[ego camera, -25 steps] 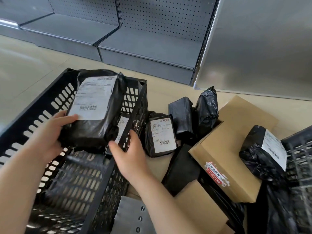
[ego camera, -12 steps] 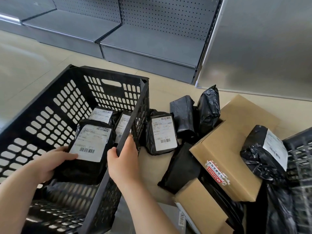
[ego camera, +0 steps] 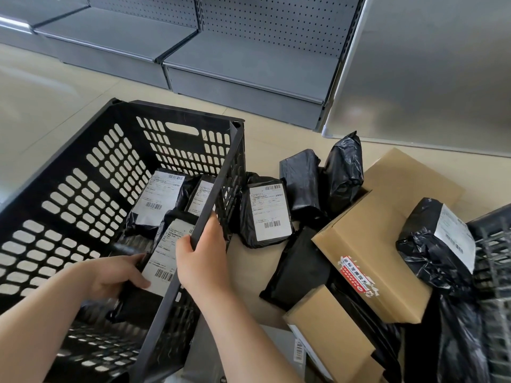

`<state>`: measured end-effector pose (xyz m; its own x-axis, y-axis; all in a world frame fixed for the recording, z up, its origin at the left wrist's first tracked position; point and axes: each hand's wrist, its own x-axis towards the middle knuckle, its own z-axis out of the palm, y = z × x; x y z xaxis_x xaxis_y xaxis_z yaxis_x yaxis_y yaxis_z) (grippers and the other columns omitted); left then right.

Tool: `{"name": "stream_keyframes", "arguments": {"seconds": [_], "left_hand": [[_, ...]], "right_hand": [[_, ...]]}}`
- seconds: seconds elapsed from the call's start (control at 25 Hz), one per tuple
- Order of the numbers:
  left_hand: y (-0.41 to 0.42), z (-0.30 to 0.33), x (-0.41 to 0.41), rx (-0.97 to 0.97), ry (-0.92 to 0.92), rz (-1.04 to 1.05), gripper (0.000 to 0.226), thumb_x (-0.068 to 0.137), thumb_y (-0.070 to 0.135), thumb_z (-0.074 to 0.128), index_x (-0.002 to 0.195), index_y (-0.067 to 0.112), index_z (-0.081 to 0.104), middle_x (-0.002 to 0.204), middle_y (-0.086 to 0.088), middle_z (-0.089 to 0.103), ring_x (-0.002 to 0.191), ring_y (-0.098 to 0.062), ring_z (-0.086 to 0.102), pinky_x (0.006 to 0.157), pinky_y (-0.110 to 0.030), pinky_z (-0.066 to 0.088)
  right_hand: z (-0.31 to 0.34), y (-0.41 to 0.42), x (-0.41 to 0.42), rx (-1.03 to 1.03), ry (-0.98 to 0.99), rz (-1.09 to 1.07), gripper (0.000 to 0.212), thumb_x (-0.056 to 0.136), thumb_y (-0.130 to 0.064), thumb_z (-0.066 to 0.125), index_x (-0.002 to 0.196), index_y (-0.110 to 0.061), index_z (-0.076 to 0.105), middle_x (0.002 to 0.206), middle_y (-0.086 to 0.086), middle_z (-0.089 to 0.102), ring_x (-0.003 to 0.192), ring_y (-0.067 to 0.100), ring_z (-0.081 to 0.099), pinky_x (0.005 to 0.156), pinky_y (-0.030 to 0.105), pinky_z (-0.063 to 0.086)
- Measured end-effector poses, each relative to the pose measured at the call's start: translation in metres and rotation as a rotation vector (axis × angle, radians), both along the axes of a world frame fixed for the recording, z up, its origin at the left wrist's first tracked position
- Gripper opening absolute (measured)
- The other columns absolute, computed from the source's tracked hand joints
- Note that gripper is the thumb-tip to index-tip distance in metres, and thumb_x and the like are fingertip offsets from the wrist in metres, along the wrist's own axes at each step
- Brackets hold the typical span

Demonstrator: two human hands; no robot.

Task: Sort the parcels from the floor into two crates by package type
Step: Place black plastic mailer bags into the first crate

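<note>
A black perforated crate (ego camera: pixel 91 172) stands tilted at the left. Inside it my left hand (ego camera: pixel 116 277) holds a black bag parcel with a white label (ego camera: pixel 166 258) low against the crate's right wall. Two more labelled black bags (ego camera: pixel 160 197) lie deeper in the crate. My right hand (ego camera: pixel 203 258) grips the crate's right rim. On the floor to the right lie several black bag parcels (ego camera: pixel 269 214) and cardboard boxes (ego camera: pixel 381 233). A second black crate (ego camera: pixel 495 252) shows at the right edge.
Grey metal shelving (ego camera: pixel 249 67) with pegboard backs runs along the far side, and a grey panel (ego camera: pixel 428 64) stands at the right. A smaller cardboard box (ego camera: pixel 331 335) lies near my right forearm. Beige floor (ego camera: pixel 41 106) stretches left of the crate.
My left hand has lowered the labelled black bag from above the crate down into it. My right hand has stayed on the crate's rim.
</note>
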<state>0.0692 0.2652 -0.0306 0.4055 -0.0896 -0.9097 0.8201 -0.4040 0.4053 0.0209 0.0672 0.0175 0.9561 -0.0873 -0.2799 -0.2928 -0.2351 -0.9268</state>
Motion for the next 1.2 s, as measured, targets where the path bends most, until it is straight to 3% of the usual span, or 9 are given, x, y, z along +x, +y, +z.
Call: {"name": "stream_keyframes", "arguments": {"seconds": [0.16,0.28,0.48,0.6,0.72,0.84,1.0,1.12,1.2], "left_hand": [[-0.004,-0.012,-0.003,0.004,0.011,0.015,0.053,0.085,-0.023,0.050,0.122,0.015,0.057,0.107,-0.023,0.073,0.102,-0.041,0.067,0.087,-0.054,0.053],[-0.020,-0.011,-0.006,0.089,-0.026,0.045,0.027,0.092,-0.001,0.061,0.107,0.022,0.059,0.100,-0.014,0.072,0.092,-0.032,0.066,0.076,-0.045,0.053],[-0.031,-0.025,-0.011,0.245,-0.091,-0.068,0.028,0.093,0.033,0.067,0.116,0.023,0.052,0.096,0.002,0.064,0.087,-0.017,0.058,0.099,-0.048,0.045],[-0.035,-0.023,-0.008,0.261,-0.100,-0.140,0.032,0.094,0.035,0.065,0.118,0.026,0.047,0.097,0.006,0.059,0.100,-0.021,0.057,0.101,-0.049,0.042],[-0.031,-0.020,-0.003,0.295,-0.044,-0.173,0.028,0.092,0.032,0.068,0.112,0.022,0.050,0.096,0.002,0.059,0.089,-0.020,0.057,0.097,-0.049,0.046],[-0.024,-0.019,-0.002,0.334,0.010,-0.199,0.035,0.089,0.036,0.071,0.110,0.012,0.056,0.106,-0.008,0.062,0.110,-0.034,0.059,0.104,-0.056,0.045],[-0.024,-0.028,-0.012,0.315,0.013,-0.192,0.017,0.092,0.035,0.067,0.095,0.021,0.058,0.094,-0.003,0.063,0.087,-0.022,0.059,0.074,-0.038,0.049],[-0.003,-0.086,-0.007,0.383,-0.066,-0.309,0.052,0.071,0.052,0.065,0.110,0.018,0.065,0.106,-0.006,0.066,0.103,-0.025,0.060,0.089,-0.044,0.053],[-0.002,-0.106,-0.004,0.356,-0.158,-0.310,0.024,0.084,0.036,0.065,0.098,0.016,0.064,0.098,-0.008,0.066,0.096,-0.027,0.060,0.092,-0.044,0.051]], "right_hand": [[-0.002,0.002,0.000,-0.002,-0.003,-0.009,0.059,0.092,-0.028,0.047,0.149,-0.025,0.031,0.139,-0.005,0.045,0.128,0.016,0.045,0.108,0.037,0.043],[-0.002,0.000,0.000,-0.001,-0.009,-0.003,0.058,0.094,-0.025,0.048,0.149,-0.025,0.031,0.140,-0.005,0.044,0.128,0.015,0.044,0.105,0.029,0.041],[-0.002,0.001,0.001,-0.008,-0.017,-0.009,0.057,0.094,-0.026,0.048,0.149,-0.026,0.031,0.139,-0.006,0.044,0.127,0.015,0.045,0.106,0.034,0.043],[-0.003,0.001,0.001,-0.001,-0.016,-0.008,0.057,0.094,-0.026,0.047,0.149,-0.025,0.031,0.139,-0.006,0.044,0.128,0.015,0.044,0.106,0.034,0.044],[-0.005,0.001,0.001,0.008,-0.011,-0.016,0.056,0.094,-0.026,0.047,0.148,-0.025,0.032,0.138,-0.006,0.045,0.127,0.016,0.045,0.105,0.035,0.045],[-0.005,0.002,0.000,0.012,-0.013,-0.008,0.056,0.094,-0.026,0.047,0.148,-0.024,0.033,0.140,-0.006,0.044,0.130,0.015,0.043,0.107,0.033,0.042],[-0.009,0.004,0.001,0.015,-0.022,-0.033,0.054,0.088,-0.031,0.045,0.141,-0.023,0.039,0.131,-0.003,0.049,0.122,0.021,0.050,0.100,0.038,0.048],[-0.009,0.004,0.001,0.033,-0.013,-0.035,0.048,0.090,-0.027,0.048,0.138,-0.024,0.041,0.129,-0.003,0.050,0.120,0.020,0.050,0.100,0.037,0.048],[-0.009,0.005,0.000,0.044,-0.015,-0.042,0.048,0.089,-0.028,0.047,0.136,-0.025,0.041,0.128,-0.003,0.051,0.118,0.020,0.051,0.100,0.039,0.048]]}}
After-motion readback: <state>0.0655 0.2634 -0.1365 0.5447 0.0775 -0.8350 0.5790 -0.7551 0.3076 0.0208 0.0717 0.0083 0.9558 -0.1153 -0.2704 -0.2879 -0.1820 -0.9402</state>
